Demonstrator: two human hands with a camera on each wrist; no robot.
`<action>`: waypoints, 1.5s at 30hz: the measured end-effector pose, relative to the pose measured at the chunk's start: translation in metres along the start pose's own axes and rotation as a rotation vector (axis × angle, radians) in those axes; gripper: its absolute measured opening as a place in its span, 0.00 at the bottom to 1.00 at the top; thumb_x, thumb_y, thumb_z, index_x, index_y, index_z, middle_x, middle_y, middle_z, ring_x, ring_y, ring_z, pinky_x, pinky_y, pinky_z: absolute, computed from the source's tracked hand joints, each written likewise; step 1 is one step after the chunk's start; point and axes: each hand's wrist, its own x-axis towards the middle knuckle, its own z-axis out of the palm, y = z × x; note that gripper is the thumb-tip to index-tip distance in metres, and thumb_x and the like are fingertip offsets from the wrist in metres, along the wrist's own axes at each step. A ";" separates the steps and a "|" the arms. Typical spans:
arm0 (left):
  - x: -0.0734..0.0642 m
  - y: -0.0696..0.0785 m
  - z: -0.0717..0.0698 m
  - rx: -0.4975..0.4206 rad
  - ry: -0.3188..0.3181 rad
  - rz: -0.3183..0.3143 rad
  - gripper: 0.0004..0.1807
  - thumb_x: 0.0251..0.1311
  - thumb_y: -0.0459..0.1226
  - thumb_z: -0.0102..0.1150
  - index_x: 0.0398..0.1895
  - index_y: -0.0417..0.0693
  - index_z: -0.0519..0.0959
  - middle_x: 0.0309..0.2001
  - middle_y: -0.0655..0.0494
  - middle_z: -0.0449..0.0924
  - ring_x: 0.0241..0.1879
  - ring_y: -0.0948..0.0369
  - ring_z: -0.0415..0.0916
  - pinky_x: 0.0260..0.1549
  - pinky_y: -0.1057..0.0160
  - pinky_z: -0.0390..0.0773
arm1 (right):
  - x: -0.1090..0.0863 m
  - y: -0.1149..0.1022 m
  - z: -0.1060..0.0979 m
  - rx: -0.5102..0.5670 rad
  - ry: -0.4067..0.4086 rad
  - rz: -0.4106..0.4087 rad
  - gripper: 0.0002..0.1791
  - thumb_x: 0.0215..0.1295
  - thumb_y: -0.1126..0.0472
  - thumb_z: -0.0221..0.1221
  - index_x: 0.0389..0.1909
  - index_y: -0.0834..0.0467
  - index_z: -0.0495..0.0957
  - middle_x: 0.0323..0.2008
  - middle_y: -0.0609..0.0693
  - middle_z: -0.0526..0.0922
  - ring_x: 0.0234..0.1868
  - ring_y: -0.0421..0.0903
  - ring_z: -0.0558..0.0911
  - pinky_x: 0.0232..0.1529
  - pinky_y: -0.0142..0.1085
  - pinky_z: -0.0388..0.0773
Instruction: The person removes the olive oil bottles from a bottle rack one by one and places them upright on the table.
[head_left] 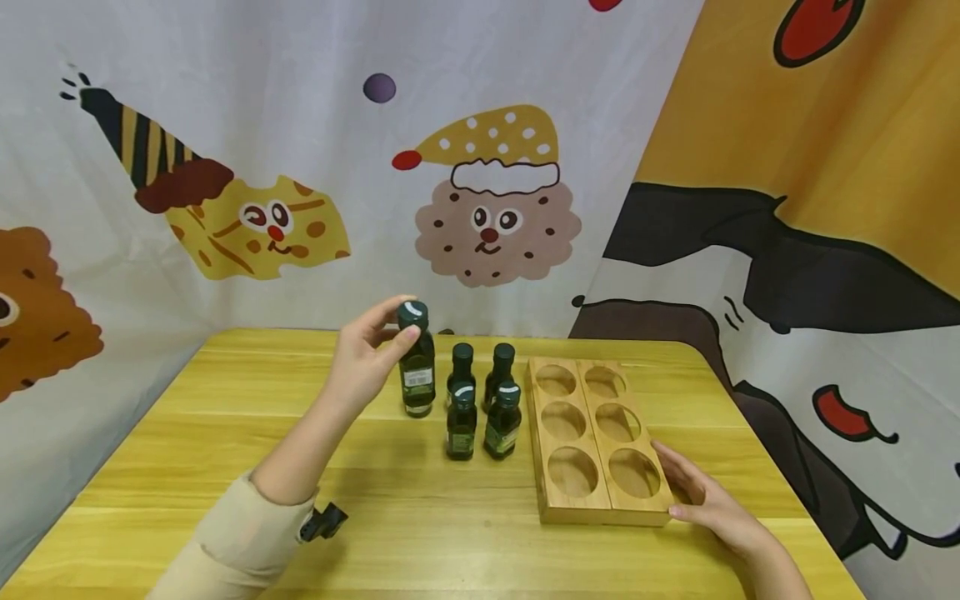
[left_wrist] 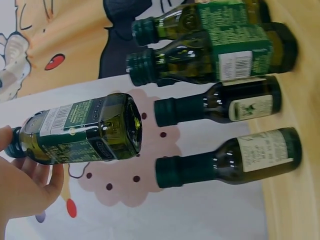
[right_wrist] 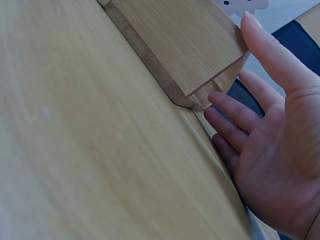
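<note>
My left hand (head_left: 358,358) pinches a dark green glass bottle (head_left: 417,362) by its cap, thumb in front and fingers behind. In the left wrist view the bottle (left_wrist: 75,132) shows a label with a barcode, and its base hangs free of the other bottles. Several smaller-looking bottles (head_left: 461,433) stand grouped just right of it, between it and a wooden tray (head_left: 596,502) with two rows of round holes. At the tray's near right corner rests my right hand (head_left: 712,504); thumb and fingertips lie along the edge, fingers loosely extended in the right wrist view.
Everything sits on a yellow wood-grain table (head_left: 450,542). A cloth with cartoon prints (head_left: 300,83) hangs right behind its far edge. On the left sleeve (head_left: 240,533) a small black device (head_left: 322,522) is strapped at the wrist.
</note>
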 end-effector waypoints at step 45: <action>-0.048 -0.068 -0.020 0.107 -0.190 -0.221 0.22 0.62 0.32 0.61 0.60 0.42 0.74 0.53 0.43 0.76 0.48 0.46 0.77 0.40 0.63 0.78 | 0.000 -0.001 -0.001 -0.010 -0.004 -0.002 0.43 0.64 0.73 0.55 0.76 0.57 0.45 0.71 0.50 0.58 0.66 0.38 0.63 0.58 0.26 0.62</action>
